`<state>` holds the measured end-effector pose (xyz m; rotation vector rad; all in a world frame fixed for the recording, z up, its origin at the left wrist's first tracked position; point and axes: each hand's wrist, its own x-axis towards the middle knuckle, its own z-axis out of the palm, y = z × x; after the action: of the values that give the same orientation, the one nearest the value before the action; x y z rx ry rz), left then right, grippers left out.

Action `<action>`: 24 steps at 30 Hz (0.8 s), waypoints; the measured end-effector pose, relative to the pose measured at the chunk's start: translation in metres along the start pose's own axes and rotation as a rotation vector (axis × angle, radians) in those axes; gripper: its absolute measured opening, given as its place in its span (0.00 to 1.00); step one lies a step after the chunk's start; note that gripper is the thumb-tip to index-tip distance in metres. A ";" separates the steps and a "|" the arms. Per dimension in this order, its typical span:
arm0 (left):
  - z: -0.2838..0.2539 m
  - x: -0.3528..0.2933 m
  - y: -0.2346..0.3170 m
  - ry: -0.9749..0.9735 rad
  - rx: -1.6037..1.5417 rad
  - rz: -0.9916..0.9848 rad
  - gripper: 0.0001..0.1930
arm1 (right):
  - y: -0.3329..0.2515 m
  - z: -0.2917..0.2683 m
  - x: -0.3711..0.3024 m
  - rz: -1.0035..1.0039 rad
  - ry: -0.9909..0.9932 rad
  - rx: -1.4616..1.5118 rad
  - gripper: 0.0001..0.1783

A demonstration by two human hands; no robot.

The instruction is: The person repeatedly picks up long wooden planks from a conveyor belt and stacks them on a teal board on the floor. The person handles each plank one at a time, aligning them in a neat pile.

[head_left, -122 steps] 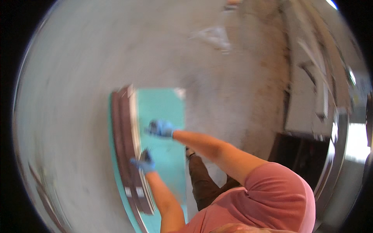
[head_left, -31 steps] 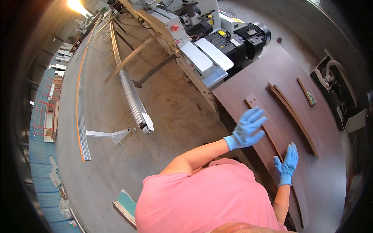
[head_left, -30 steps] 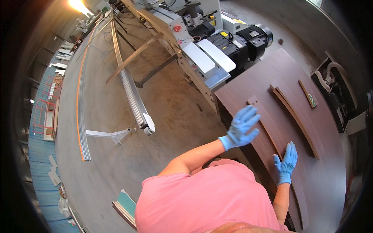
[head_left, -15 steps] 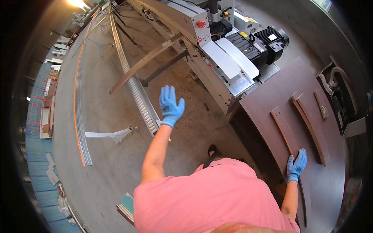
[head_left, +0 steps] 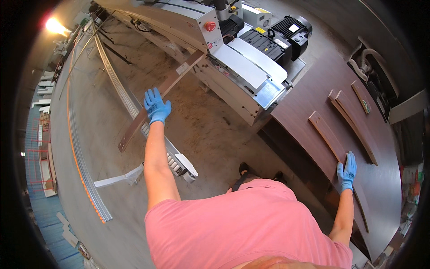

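My left hand (head_left: 156,106), in a blue glove, reaches out with its fingers spread at a long brown board (head_left: 132,131). It appears to rest on the board or hover just over it; contact is unclear. The board slopes out from the grey machine (head_left: 197,24) and crosses the roller conveyor (head_left: 112,74). My right hand (head_left: 347,171), also gloved in blue, lies flat with fingers extended at a narrow brown strip (head_left: 327,136) on the brown tabletop (head_left: 295,101). Part of that strip is hidden beneath the hand.
More brown strips (head_left: 354,123) lie on the tabletop, with a short piece (head_left: 361,96) near its far edge. Black motors (head_left: 273,45) and a red stop button (head_left: 210,26) sit on the machine. At left runs a metal rail with orange rollers (head_left: 80,168).
My left hand has moved left, from beside the board to the board itself. My right hand stays on the tabletop strip. The whole view has turned and shifted slightly.
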<state>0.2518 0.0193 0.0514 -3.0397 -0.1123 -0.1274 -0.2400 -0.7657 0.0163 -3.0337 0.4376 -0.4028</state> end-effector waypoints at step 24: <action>-0.128 -0.224 0.094 -0.087 -0.439 0.757 0.30 | -0.204 -0.105 0.052 -0.335 0.206 0.212 0.42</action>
<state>0.0264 -0.1027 0.1504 -3.2415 1.1833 0.0490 -0.1646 -0.5861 0.1484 -2.8650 -0.1075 -0.7310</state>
